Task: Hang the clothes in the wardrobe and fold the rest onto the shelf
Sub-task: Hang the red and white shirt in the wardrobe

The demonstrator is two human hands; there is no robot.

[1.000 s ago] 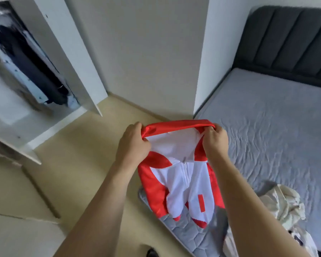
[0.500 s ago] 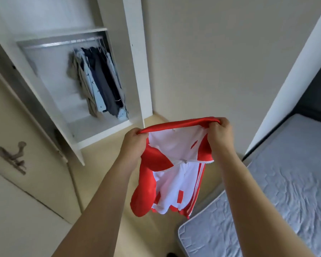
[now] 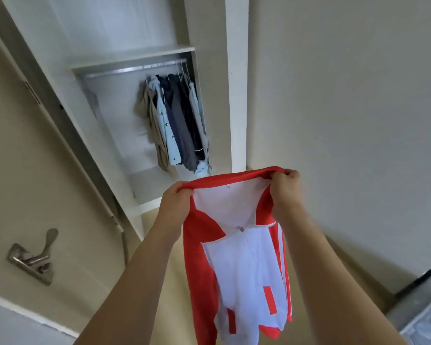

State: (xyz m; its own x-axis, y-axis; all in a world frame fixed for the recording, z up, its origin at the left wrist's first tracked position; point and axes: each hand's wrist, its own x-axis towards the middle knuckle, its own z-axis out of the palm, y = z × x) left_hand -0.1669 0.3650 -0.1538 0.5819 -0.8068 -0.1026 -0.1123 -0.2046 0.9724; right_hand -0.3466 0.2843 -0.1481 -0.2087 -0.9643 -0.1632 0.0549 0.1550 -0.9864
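A red and white zip jacket [image 3: 244, 265] hangs in front of me, held up by its red collar. My left hand [image 3: 174, 207] grips the collar's left end and my right hand [image 3: 285, 192] grips its right end. Behind it stands the open white wardrobe [image 3: 235, 83]. Several shirts and jackets [image 3: 177, 120] hang from its metal rail [image 3: 135, 69], bunched at the rail's right end. A white shelf [image 3: 132, 57] runs just above the rail.
A beige door [image 3: 35, 195] with a metal lever handle [image 3: 33, 257] stands at the left. A plain wall fills the right. The grey mattress corner [image 3: 426, 317] shows at the bottom right. Beige floor lies below the jacket.
My view has turned left and up from the bed toward the wardrobe. Both hands kept their grip on the collar and carried the jacket off the mattress toward the wardrobe.
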